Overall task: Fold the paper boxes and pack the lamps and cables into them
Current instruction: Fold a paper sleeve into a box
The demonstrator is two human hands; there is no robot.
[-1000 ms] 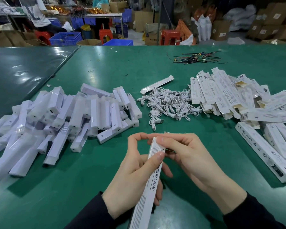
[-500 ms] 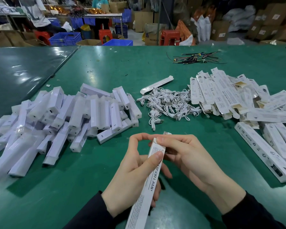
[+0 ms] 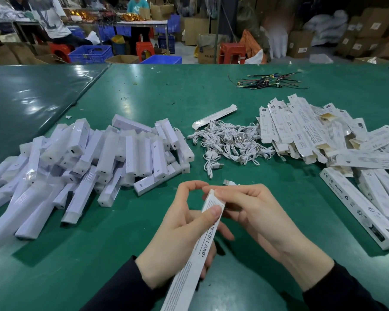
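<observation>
Gripping a long, slim white lamp box (image 3: 193, 261) printed "LAMP" in our left hand (image 3: 180, 232), we pinch its top end with our right hand (image 3: 254, 212).

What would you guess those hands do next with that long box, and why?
Probably push the cable's plug down into the box and close the end. The left hand grips the box upright-ish, the right hand pinches at its top, and the plug pokes out behind.

Box (image 3: 195, 261) lower end cut off by btm edge; far end hidden behind fingers (image 3: 228, 194).
</observation>
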